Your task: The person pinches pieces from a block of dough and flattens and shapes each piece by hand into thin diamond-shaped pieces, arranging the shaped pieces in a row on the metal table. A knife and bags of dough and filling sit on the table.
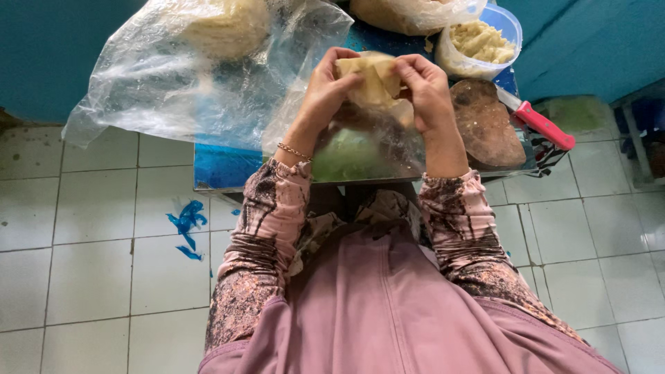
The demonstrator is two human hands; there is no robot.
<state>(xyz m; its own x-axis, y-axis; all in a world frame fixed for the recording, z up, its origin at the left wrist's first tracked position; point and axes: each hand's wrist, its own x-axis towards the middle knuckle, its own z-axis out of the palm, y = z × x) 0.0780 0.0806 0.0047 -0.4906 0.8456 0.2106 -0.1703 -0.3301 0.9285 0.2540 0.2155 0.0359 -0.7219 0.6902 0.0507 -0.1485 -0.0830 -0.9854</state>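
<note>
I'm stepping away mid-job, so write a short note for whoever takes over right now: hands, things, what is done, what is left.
Left hand and right hand: both have a closed grip on the pale yellow dough-like piece, held above the small blue table.
Under the hands: a clear plastic bag with something green inside.
Left: a large crumpled clear plastic bag holding a pale lump.
Right: a clear plastic tub of pale crumbly filling, a round brown wooden board, a red-handled knife.
Done: piece is in hand.
Left: it is not yet set down.
</note>
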